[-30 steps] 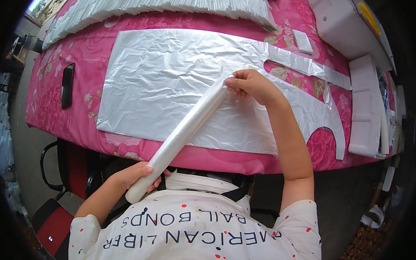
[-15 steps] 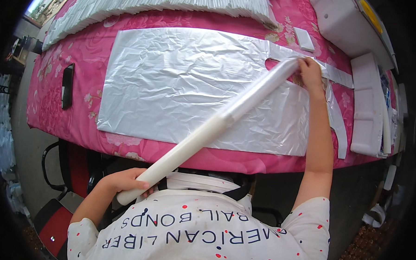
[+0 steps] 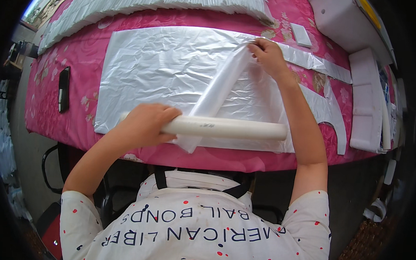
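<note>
My left hand (image 3: 145, 122) is wrapped around a long white pipe (image 3: 231, 128), which lies level across the near part of the flat plastic sheets. At the far edge of those sheets, my right hand (image 3: 263, 53) pinches the top of a folded strip of thin, clear plastic film (image 3: 222, 79). The strip slants down toward the near left and passes behind the pipe. Underneath, the silvery white plastic sheets (image 3: 145, 67) lie spread out, with long strap-like ends at the right, like disposable aprons. The left end of the pipe is partly hidden by my left hand.
A pink flowered cloth (image 3: 46, 104) covers the table. A black phone (image 3: 64, 90) lies at left, a long row of folded white packets (image 3: 153, 0) at the back. One small white packet (image 3: 301, 35) and white foam boxes (image 3: 363, 99) are at right. A chair (image 3: 53, 169) stands below left.
The pipe has swung from a slant to level and out of the folded film. My left hand has moved up over the table; my right hand has shifted left with the film.
</note>
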`<state>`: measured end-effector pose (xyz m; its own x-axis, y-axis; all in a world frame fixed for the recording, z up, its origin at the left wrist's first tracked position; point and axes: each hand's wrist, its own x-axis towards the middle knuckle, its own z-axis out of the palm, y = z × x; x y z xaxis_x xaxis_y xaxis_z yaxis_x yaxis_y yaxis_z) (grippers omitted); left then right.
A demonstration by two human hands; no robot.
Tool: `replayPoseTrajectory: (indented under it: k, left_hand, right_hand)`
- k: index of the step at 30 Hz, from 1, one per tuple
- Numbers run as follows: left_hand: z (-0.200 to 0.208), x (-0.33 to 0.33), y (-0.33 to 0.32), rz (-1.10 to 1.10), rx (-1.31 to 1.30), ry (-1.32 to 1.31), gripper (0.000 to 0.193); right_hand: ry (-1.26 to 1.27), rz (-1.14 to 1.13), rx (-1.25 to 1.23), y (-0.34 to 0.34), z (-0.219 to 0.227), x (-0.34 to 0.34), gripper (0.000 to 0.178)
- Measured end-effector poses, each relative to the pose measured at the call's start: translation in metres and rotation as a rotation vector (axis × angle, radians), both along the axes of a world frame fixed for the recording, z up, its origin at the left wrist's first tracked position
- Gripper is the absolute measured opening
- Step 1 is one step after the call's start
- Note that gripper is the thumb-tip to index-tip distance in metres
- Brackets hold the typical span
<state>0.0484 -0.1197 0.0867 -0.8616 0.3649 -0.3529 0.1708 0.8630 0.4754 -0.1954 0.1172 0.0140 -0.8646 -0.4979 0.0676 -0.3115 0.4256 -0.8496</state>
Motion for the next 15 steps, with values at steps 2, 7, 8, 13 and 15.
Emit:
replayPoseTrajectory:
  k: [2,7,8,13,15]
  left_hand:
    - [-0.013,-0.008,0.01,-0.047,-0.035,0.275,0.054]
    - [-0.055,0.008,0.019,-0.459,0.109,0.55,0.059]
    - [-0.059,0.014,0.023,-0.556,0.132,0.498,0.061]
    - [-0.071,0.031,0.041,-0.488,0.13,0.364,0.074]
    - [-0.073,0.036,0.045,-0.467,0.097,0.372,0.076]
  right_hand:
    - [-0.05,0.039,-0.019,-0.012,-0.001,0.001,0.021]
    - [-0.073,0.085,0.045,-0.026,0.001,-0.003,0.021]
    - [-0.088,0.09,0.055,-0.026,0.002,-0.003,0.021]
    - [-0.22,0.041,0.069,-0.024,0.0,-0.009,0.031]
    - [-0.141,-0.042,0.071,-0.023,0.009,-0.001,0.036]
